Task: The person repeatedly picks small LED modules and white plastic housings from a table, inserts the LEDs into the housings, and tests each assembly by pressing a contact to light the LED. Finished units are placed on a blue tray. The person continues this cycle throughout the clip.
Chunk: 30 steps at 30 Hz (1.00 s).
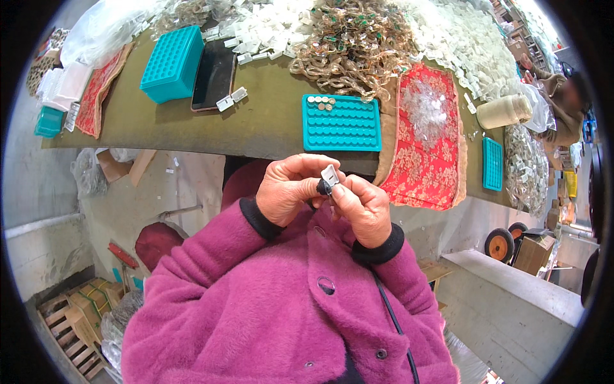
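In front of my chest, both hands are closed around one small white plastic casing (330, 174) with a dark slot in its face. My left hand (286, 187) pinches it from the left side. A small black piece (324, 186) shows at the tip of my left thumb; I cannot tell whether it is a cover on the thumb or a held part. From the right, my right hand (366, 210) grips the casing's lower edge between thumb and fingers. Just beyond the hands lies a teal tray (342, 131) with several round silver button cells (320, 100) in its far left pockets.
A red patterned cloth (425, 169) bears clear plastic bits. Behind lie heaps of coiled clear cords (358, 38) and white casings (272, 25). To the left are stacked teal trays (171, 67) and a dark phone (214, 73). A person (563, 105) is at far right.
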### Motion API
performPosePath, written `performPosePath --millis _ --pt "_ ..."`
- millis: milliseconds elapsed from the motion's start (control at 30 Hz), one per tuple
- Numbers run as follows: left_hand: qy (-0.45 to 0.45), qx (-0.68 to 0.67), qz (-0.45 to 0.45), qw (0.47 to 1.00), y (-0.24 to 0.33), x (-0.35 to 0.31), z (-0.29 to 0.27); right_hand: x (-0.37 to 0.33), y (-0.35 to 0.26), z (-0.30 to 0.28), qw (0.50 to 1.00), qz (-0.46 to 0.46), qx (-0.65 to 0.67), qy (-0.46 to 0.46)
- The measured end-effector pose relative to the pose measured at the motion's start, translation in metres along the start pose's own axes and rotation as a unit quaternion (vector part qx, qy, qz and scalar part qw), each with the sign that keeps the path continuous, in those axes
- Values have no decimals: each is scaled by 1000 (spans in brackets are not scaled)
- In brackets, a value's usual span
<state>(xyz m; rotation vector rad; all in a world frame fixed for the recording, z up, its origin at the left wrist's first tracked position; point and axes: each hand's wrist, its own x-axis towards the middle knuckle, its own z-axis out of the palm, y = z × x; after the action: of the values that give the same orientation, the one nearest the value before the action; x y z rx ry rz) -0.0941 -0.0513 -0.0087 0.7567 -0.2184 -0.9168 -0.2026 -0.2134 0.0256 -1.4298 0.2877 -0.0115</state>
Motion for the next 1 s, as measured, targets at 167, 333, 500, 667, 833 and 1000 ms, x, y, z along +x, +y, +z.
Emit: performPosePath --millis 167,333,500,667,833,1000 --pt "-13 65 13 998 10 2 -3 5 -3 -3 1000 -1 -24 -7" --pt "-19 207 79 975 20 3 -7 11 -1 -15 964 145 213 -67" --pt "-38 494 259 829 30 6 -10 16 -4 -20 993 94 -7 -72" --pt "-54 553 246 794 50 -1 -5 24 -11 -14 989 95 -58 -94" --pt "-62 303 114 944 50 -10 -15 24 1 -13 984 85 70 -138" --pt "-58 456 200 865 45 -8 -15 21 6 -8 982 99 121 -105"
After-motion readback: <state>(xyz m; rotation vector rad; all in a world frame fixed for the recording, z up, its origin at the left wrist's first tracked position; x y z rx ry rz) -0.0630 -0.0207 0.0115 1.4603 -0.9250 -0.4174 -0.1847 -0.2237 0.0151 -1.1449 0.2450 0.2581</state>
